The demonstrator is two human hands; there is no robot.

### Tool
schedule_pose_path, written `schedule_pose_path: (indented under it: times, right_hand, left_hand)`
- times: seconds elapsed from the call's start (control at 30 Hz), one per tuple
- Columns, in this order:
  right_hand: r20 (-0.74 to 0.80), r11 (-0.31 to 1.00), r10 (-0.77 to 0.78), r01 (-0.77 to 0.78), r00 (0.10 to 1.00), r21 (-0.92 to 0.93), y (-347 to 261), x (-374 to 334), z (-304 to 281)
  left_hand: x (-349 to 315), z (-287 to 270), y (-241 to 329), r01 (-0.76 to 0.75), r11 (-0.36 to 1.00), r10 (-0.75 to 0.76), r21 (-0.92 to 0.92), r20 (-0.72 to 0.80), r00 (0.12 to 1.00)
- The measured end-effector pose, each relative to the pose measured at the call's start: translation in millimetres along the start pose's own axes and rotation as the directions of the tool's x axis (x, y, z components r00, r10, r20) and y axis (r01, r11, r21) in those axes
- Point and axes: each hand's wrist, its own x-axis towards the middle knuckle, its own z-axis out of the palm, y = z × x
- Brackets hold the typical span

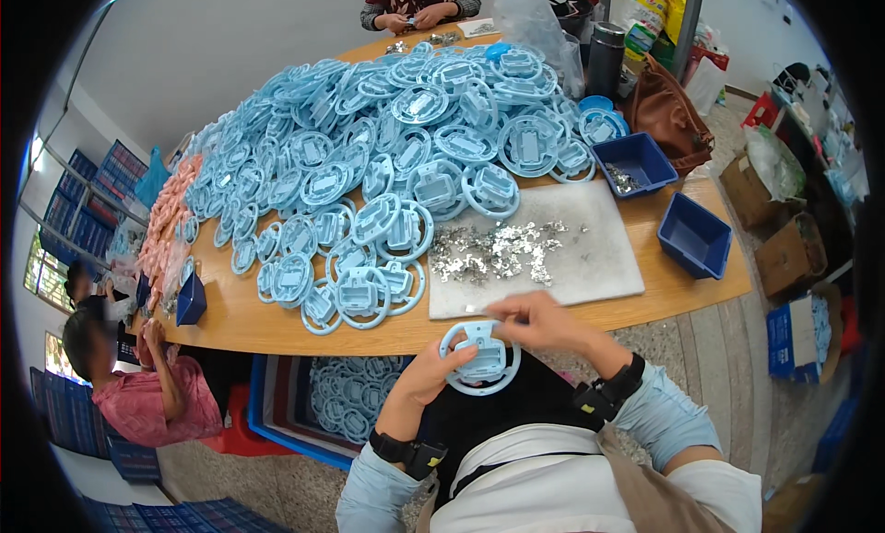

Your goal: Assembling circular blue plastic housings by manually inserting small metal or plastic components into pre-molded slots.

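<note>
My left hand [424,374] grips a light-blue plastic steering-wheel-shaped part [487,365] by its left side, thumb across its face, above my lap. At the part's upper right edge is my right hand [546,323], its thumb and forefinger drawn together; what they pinch, if anything, is too small to make out. Just beyond, small shiny metal pieces [502,250] lie scattered over a white pad [599,224] at the table's near edge. A large heap of similar light-blue wheel parts [327,183] covers the wooden table [249,316] to the left and beyond.
Two blue bins, one holding metal pieces [636,159] and another [696,238], are right of the pad. Behind them are a brown bag [668,109] and dark flask [604,63]. More wheels fill a crate [277,422] below the table. Co-workers sit at left [157,395] and far side [419,3].
</note>
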Motion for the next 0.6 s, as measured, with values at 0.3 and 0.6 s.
schedule_pose_path:
  times: [0.3, 0.6]
  right_hand:
    - [-0.274, 0.620, -0.240, -0.070, 0.931, -0.781, 35.1, 47.7, -32.5]
    - [-0.333, 0.646, -0.208, -0.127, 0.920, -0.753, 38.1, 41.3, -36.7]
  left_hand:
    - [9.2, 13.5, -13.3, -0.322, 0.905, 0.184, -0.278, -0.428, 0.885]
    - [-2.8, 12.1, -13.7, -0.392, 0.838, 0.212, -0.381, -0.435, 0.875]
